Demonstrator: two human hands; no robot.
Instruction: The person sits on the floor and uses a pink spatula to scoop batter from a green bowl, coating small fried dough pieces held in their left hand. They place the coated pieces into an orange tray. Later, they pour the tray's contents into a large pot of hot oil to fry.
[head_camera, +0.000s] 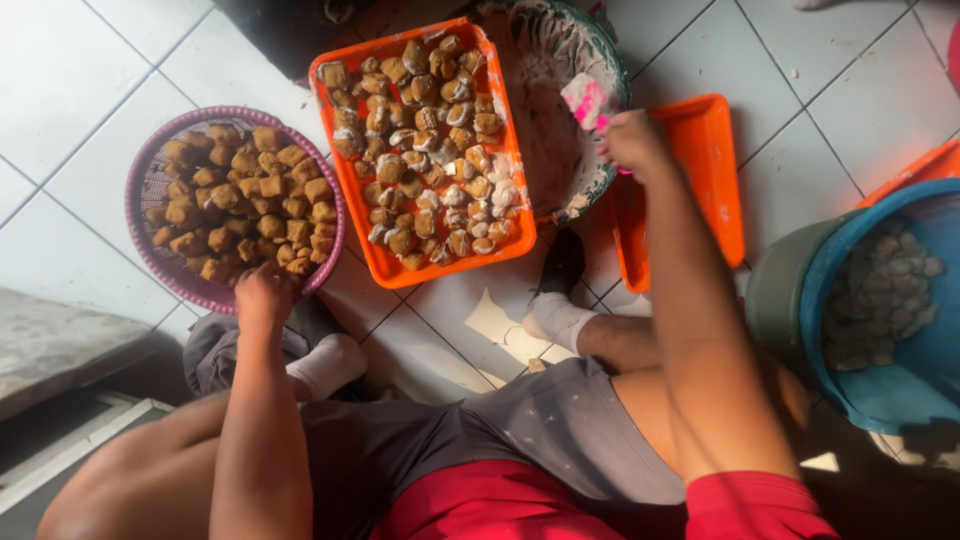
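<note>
- The floor (60, 120) was white glazed tile with dark grout lines, brightly lit.
- A grey concrete step (50, 345) lay in shadow left of the gripping hands.

One view only, worn on the head, and it looks almost straight down over the person's own knees to the white tiled floor (90, 90). It sits close, with both forearms running up from the bottom edge. The purple basket (150, 170) lies upper left, the orange tray (385, 270) centre, the blue bucket (860, 400) cut off at right.
</note>
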